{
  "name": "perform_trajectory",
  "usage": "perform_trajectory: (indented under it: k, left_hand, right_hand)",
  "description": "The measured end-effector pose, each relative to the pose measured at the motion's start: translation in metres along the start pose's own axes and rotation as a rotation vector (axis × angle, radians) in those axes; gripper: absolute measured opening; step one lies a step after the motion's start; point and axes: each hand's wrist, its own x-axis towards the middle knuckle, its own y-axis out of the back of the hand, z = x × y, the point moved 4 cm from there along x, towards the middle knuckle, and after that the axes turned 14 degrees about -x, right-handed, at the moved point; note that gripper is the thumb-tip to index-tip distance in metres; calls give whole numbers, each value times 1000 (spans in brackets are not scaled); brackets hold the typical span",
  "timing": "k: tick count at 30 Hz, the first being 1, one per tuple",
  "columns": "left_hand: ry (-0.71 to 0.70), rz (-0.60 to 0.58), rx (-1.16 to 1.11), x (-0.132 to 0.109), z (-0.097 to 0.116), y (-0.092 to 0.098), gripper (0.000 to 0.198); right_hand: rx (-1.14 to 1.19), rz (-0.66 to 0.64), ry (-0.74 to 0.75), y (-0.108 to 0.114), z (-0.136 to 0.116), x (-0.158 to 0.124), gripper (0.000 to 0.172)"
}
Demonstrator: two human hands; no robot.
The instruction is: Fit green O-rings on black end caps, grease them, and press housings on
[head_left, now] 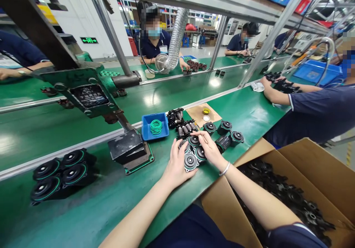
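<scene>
Several black round motor housings stand in a tight cluster on the green bench in front of me. My left hand curves around their left side, thumb along the near edge and fingers over the far left housing. From the right, my right hand is wrapped against the same cluster, its fingertips at the far housing. More such housings stand just beyond my right hand, one lying on its side. Dark parts with metal cylinders are heaped behind. A blue bin holds green rings.
A green hand press stands left of the bin, its black block low over the bench. Grouped housings with green rings stand far left. A cardboard box of black parts is at my right. Co-workers sit across and to the right.
</scene>
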Motion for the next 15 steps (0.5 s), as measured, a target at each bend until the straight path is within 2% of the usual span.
perform_trajectory:
  k: [4,8,12,15]
  left_hand:
    - [32,-45,5,-36,-1,29,96]
    - [104,-65,25,-86,-4,70,92]
    - [165,-32,43,-132,-6,106,93]
    - [184,9,28,-156,-7,122,97]
  right_hand:
    - [43,-3,-42,-31,-22,-27,27]
    - [110,-43,-55,-76,-53,-56,27]
    - [203,-75,-55,-123,-80,-79,26]
    - [242,-110,-40,-143,-91,-87,29]
